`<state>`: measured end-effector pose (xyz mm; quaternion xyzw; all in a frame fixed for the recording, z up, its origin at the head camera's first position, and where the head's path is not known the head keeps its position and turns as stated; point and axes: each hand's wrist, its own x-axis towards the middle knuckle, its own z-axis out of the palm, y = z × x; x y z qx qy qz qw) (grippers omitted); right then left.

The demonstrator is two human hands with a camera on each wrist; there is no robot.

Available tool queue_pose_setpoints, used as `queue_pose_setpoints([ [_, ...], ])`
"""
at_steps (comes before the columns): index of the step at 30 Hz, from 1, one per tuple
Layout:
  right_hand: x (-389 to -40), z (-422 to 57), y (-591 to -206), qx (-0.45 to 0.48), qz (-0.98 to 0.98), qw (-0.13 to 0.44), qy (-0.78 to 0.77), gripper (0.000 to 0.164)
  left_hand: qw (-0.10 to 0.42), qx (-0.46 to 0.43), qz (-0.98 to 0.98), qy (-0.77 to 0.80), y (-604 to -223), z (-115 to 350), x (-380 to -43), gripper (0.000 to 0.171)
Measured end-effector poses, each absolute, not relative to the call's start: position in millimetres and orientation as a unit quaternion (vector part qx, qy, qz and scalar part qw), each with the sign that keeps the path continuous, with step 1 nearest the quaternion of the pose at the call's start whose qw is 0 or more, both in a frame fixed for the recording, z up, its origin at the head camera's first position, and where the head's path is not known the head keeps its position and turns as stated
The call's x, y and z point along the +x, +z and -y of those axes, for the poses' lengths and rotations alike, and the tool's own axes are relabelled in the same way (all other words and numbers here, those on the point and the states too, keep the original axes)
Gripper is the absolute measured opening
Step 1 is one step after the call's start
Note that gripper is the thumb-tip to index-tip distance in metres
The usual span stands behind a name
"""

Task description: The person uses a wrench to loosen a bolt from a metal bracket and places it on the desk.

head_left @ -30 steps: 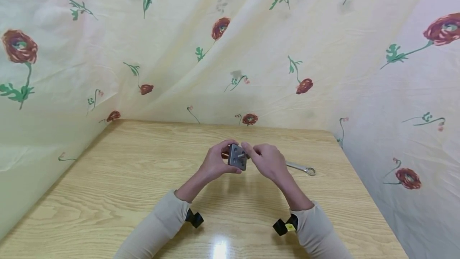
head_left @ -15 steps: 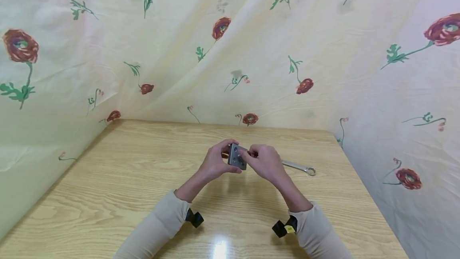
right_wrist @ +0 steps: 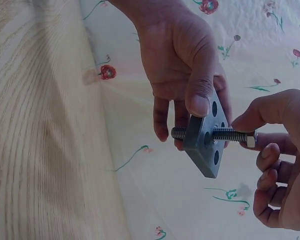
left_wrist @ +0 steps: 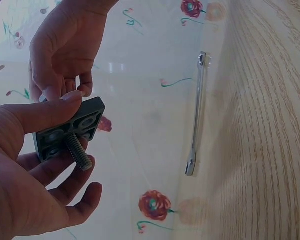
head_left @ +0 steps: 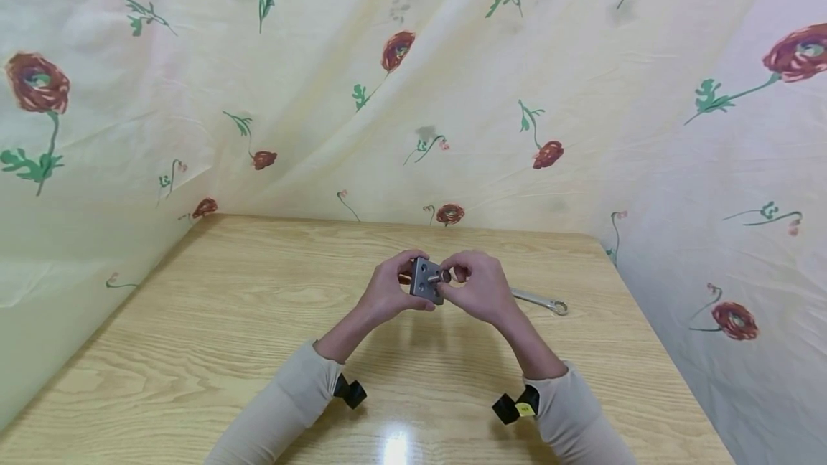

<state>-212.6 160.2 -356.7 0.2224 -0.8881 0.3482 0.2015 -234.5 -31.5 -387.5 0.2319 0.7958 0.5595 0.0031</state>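
My left hand grips a small square metal plate by its edges, above the table. Several round holes show in the plate's face. A threaded bolt runs through it, its hex head on the right side and its threaded end sticking out of the other face. With finger and thumb at the head, my right hand pinches the bolt; its other fingers are curled in. A length of thread shows between head and plate in the right wrist view.
A silver combination wrench lies on the wooden table to the right, partly behind my right hand. Floral cloth hangs around the back and sides of the table.
My right thumb has moved across the bolt's end of the plate and back down, and the bolt head now shows between finger and thumb. My left hand and the plate stay in place.
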Motion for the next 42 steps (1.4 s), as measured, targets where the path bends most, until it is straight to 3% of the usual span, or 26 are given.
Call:
queue_pose_setpoints([
  [10, -211.4, -157.3, -357.8, 0.237, 0.872, 0.211, 0.374, 0.027, 0.000, 0.238, -0.796, 0.557, -386.9, 32.0, -233.6, 0.073],
  [16, -210.3, -159.0, -355.8, 0.237, 0.876, 0.169, 0.386, 0.027, 0.002, 0.235, -0.795, 0.559, -385.8, 31.9, -231.9, 0.073],
  [21, -211.5, -160.4, -354.0, 0.170, 0.898, 0.132, 0.383, 0.024, 0.002, 0.229, -0.800, 0.555, -385.6, 31.4, -231.0, 0.073],
  [26, -212.4, -162.3, -354.7, 0.091, 0.933, 0.061, 0.344, 0.062, -0.001, 0.227, -0.803, 0.551, -385.7, 30.8, -231.1, 0.073],
  [31, -211.4, -161.6, -355.5, 0.077, 0.930, 0.012, 0.360, 0.075, -0.002, 0.228, -0.803, 0.550, -385.8, 30.6, -231.1, 0.074],
  [36, -212.5, -158.7, -357.3, 0.075, 0.916, 0.006, 0.393, 0.074, -0.001, 0.229, -0.802, 0.551, -385.8, 30.9, -231.4, 0.074],
  [42, -213.7, -157.2, -358.6, 0.078, 0.904, 0.013, 0.421, 0.058, 0.000, 0.231, -0.803, 0.549, -385.7, 31.9, -231.1, 0.074],
])
